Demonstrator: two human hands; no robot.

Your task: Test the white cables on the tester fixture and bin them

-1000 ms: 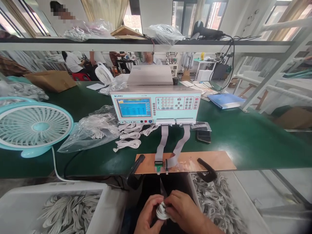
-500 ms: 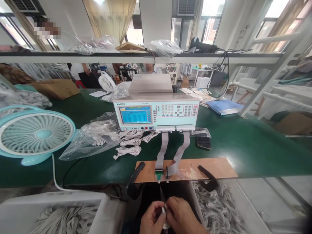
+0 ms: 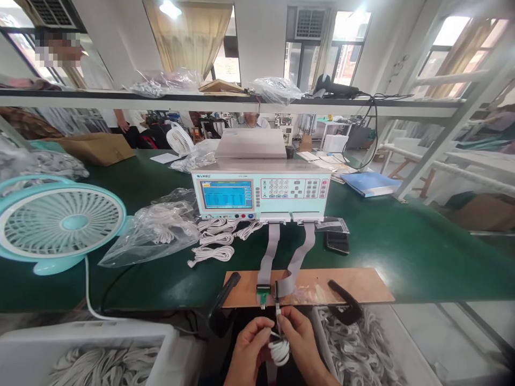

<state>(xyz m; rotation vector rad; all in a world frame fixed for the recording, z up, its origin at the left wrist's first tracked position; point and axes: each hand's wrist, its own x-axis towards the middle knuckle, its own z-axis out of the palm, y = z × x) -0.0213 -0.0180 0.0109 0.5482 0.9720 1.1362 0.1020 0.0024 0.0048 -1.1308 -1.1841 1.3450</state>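
Right hand [image 3: 300, 332] has moved up from the lap to the flat brown board [image 3: 338, 281] at the green surface's [image 3: 418, 252] edge, its fingers pinching one end of a coiled white cable [image 3: 279, 353] at a slim dark connector [image 3: 277, 292], while the left hand [image 3: 251, 343] pinches another strand and the coil hangs between them. That end appears to be meeting the connector, though whether it is fully seated cannot be told; nothing is joined to the small green circuit board [image 3: 263, 298] beside it, so that side seems left to do.
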